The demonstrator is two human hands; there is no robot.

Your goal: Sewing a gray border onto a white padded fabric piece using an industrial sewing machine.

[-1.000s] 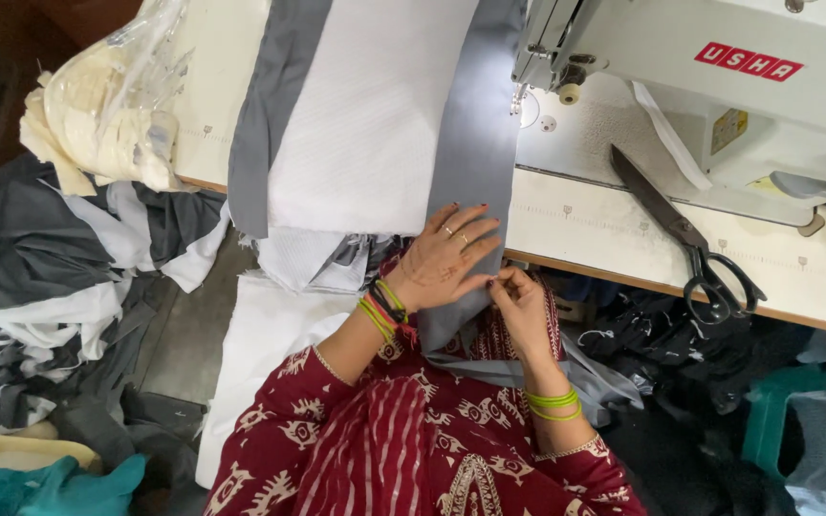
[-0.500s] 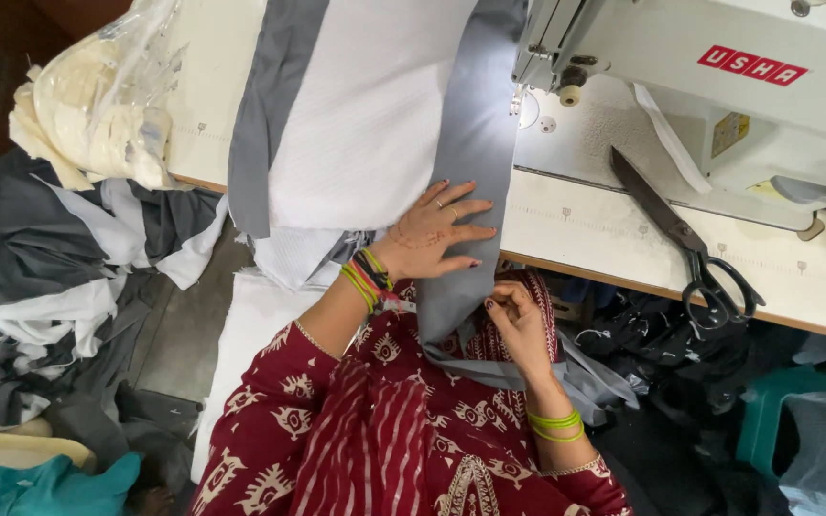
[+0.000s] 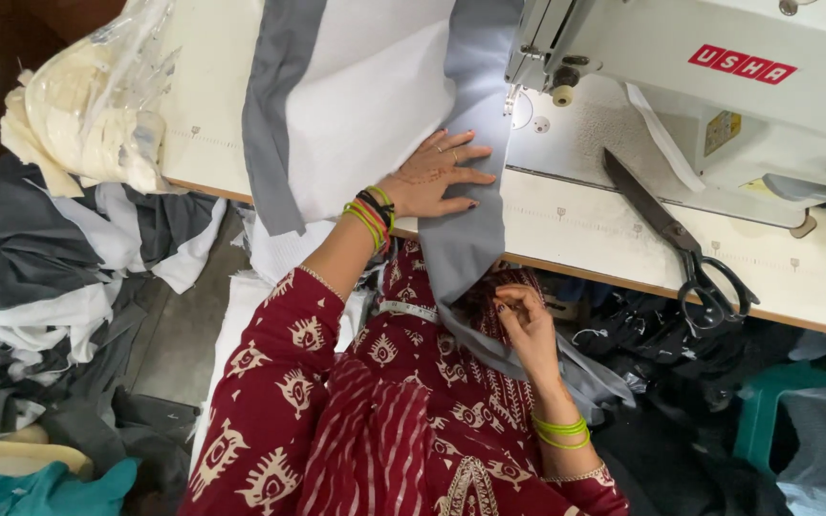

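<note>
Grey fabric strip [image 3: 475, 143] lies on sewing table [image 3: 585, 229], runs from machine needle area over table edge down to lap. Left hand [image 3: 432, 177] flat on strip at table edge, fingers spread, pressing, gripping nothing. Right hand [image 3: 526, 320] below table edge, fingers curled, pinching hanging part of strip. Black scissors [image 3: 676, 239] lie well right, beside white sewing machine [image 3: 719, 76]

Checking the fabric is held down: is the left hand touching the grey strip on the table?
Touching. The head view shows the left hand lying flat, fingers spread, on the grey strip near the table's edge.
</note>
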